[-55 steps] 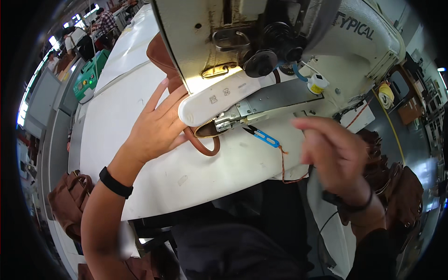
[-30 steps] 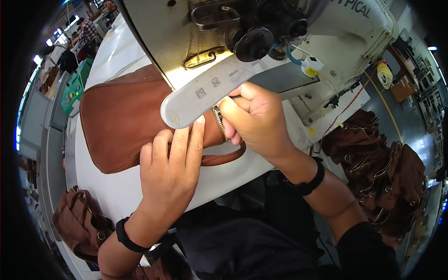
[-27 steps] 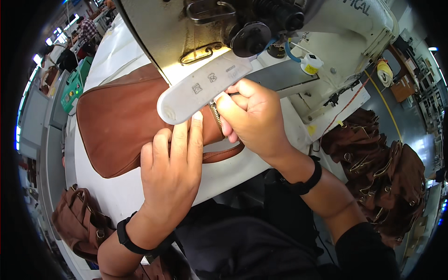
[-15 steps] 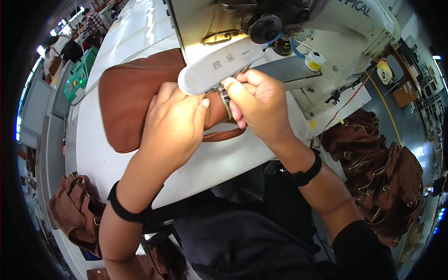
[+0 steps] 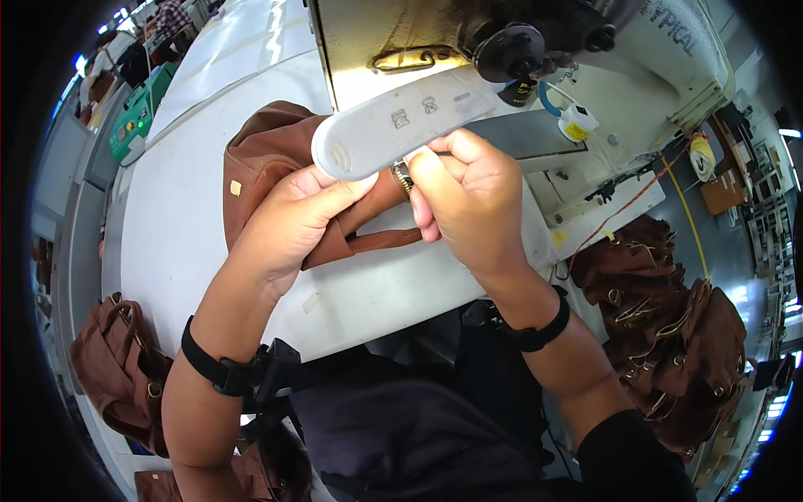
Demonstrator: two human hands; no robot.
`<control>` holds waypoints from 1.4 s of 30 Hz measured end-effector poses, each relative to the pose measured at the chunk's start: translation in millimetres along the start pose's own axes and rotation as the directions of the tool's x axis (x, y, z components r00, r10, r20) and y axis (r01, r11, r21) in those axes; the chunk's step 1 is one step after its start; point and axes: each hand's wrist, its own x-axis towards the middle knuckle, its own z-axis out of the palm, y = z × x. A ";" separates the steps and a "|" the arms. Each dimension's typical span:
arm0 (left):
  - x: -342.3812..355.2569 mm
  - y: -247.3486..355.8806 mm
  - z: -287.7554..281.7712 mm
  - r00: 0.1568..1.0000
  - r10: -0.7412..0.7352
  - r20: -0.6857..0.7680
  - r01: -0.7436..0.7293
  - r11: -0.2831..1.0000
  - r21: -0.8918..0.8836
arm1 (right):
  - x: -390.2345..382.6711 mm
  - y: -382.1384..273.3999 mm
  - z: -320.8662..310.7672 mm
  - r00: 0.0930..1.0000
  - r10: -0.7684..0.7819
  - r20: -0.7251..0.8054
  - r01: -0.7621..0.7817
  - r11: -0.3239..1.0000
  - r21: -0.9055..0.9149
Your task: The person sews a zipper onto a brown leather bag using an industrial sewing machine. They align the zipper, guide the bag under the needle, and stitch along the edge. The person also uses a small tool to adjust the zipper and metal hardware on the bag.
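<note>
Over the counter (image 5: 184, 259), gripping the bag (image 5: 261, 155) with the left hand (image 5: 293, 213), pinching its zip (image 5: 402, 179) with the right hand (image 5: 473, 192); cannot see all the bag behind the guard (image 5: 376, 134).

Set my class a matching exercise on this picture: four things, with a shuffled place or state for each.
1. Right hand
2. Green machine
3. Heap of brown bags
4. White bottle

A. On the right, beyond the white table
B. Yellow-labelled, near the blue tube
C. Closed at the zipper of the held bag
D. Upper left

Pairs: 1-C, 2-D, 3-A, 4-B
</note>
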 end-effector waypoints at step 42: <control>2.1 -5.9 -2.6 0.985 0.132 -0.114 -0.123 0.989 0.081 | 187.6 -256.3 -382.3 0.945 -0.172 -0.279 -0.180 0.439 -0.880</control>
